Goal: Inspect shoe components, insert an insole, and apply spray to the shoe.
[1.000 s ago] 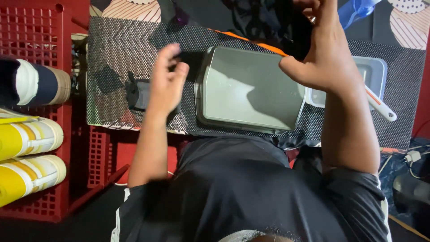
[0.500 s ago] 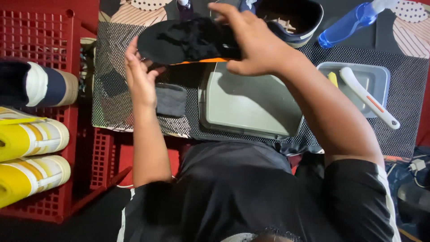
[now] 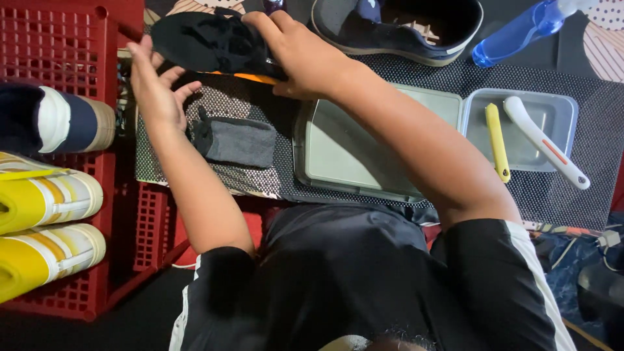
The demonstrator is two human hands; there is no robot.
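Fingers of my right hand clamp the black fabric shoe, its long axis running sideways toward my nearer, spread-open left hand.

Matt black cloth — smooth grey plastic tray.

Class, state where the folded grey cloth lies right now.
In the head view, the folded grey cloth lies on the dotted mat, just left of the grey tray, below the left hand.
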